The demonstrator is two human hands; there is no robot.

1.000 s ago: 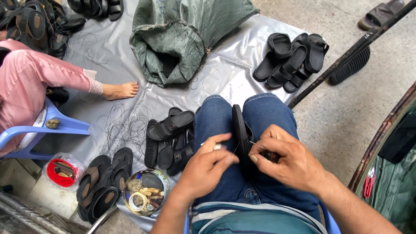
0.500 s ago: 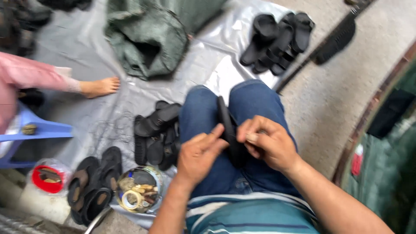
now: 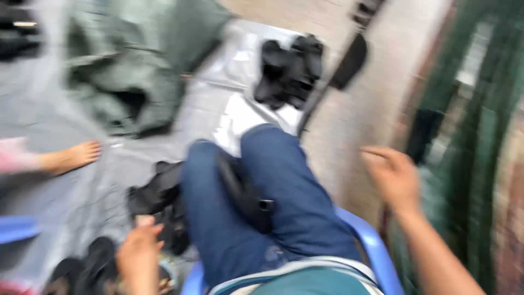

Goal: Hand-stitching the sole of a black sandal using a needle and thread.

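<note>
I note heavy blur. One black sandal [image 3: 243,191] lies on my lap between the thighs, untouched. My left hand [image 3: 139,255] hangs low by a dark sandal heap [image 3: 158,191], count indeterminable; fingers curled, holding nothing. My right hand [image 3: 392,176] hovers beyond the blue chair [image 3: 367,240], fingers loosely bent, empty.

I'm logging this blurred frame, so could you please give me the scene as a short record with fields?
view: head camera, looking down, heavily blurred
left hand: low at the left, empty, above the dark sandals on the grey sheet
right hand: raised out to the right, empty, fingers loosely curled
lap: black sandal lying between the jeans-clad thighs, touched by neither hand
seat: blue plastic chair
nearby: green bag; another person's bare foot
</note>
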